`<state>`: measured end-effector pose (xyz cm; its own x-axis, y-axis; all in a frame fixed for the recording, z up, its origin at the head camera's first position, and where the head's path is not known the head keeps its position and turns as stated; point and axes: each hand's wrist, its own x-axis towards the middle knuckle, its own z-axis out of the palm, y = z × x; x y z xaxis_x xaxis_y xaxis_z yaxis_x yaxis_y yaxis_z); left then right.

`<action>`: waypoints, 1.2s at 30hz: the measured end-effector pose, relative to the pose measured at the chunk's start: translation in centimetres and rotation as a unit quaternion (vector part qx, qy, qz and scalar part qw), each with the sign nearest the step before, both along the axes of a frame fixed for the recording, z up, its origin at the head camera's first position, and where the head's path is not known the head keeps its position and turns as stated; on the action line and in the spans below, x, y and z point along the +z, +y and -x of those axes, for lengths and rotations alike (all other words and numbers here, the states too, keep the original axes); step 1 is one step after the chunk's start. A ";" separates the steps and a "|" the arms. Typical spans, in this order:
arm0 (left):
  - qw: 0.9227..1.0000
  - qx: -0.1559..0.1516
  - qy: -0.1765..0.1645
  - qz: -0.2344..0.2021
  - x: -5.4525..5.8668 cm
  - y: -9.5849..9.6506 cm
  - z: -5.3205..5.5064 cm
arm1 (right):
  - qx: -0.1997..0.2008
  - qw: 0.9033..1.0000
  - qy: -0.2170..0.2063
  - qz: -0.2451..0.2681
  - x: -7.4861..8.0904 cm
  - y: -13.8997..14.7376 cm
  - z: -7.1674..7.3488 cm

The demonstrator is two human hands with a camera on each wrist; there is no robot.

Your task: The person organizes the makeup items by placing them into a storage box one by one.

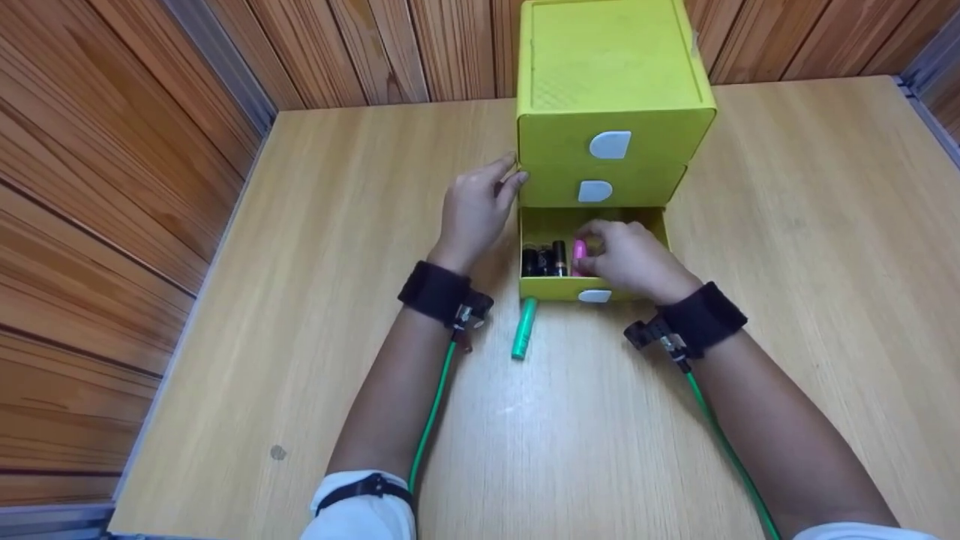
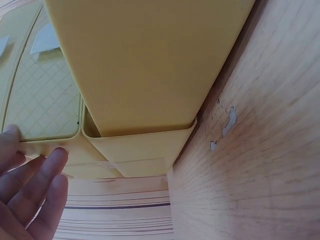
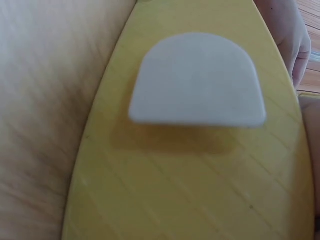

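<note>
My right hand [image 1: 630, 259] reaches into the pulled-out bottom drawer [image 1: 551, 288] of a yellow-green drawer unit [image 1: 615, 67]. Thumb and fingers pinch a small bright pink tube [image 1: 579, 257] standing in it. Left of the pink tube, several dark lipstick-like tubes [image 1: 559, 259] stand side by side. At the unit's left front edge is my left hand [image 1: 476, 210], its fingertips touching the side and corner; the left wrist view shows its fingers [image 2: 42, 187] loosely bent there. In the right wrist view, the drawer's white handle [image 3: 197, 82] fills the middle and the pinched tube is hidden.
A green tube [image 1: 524, 328] lies on the wooden table [image 1: 337, 375] just in front of the drawer. Two upper drawers with white handles [image 1: 610, 145] are closed. Wood-plank walls [image 1: 90, 225] stand behind and to the left. Green cables [image 1: 435, 420] trail along both forearms.
</note>
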<state>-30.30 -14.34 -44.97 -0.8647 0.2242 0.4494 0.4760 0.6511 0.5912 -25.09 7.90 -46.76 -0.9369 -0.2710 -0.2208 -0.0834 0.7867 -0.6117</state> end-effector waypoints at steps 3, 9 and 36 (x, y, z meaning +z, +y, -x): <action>1.000 0.001 0.007 0.001 0.0 0.1 0.0 | 0.010 1.000 -0.003 -0.012 0.0 0.1 0.1; 1.000 -0.001 0.024 0.001 0.0 0.0 0.1 | 0.037 0.999 0.010 -0.028 0.1 0.1 0.2; 1.000 -0.003 0.004 0.004 -0.1 0.2 0.3 | 0.063 0.997 0.027 -0.027 -0.2 0.5 0.5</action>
<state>-30.64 -14.10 -45.06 -0.8597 0.2330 0.4545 0.4848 0.6523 0.5827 -25.54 8.37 -46.96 -0.9071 -0.3762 -0.1885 -0.2151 0.7995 -0.5608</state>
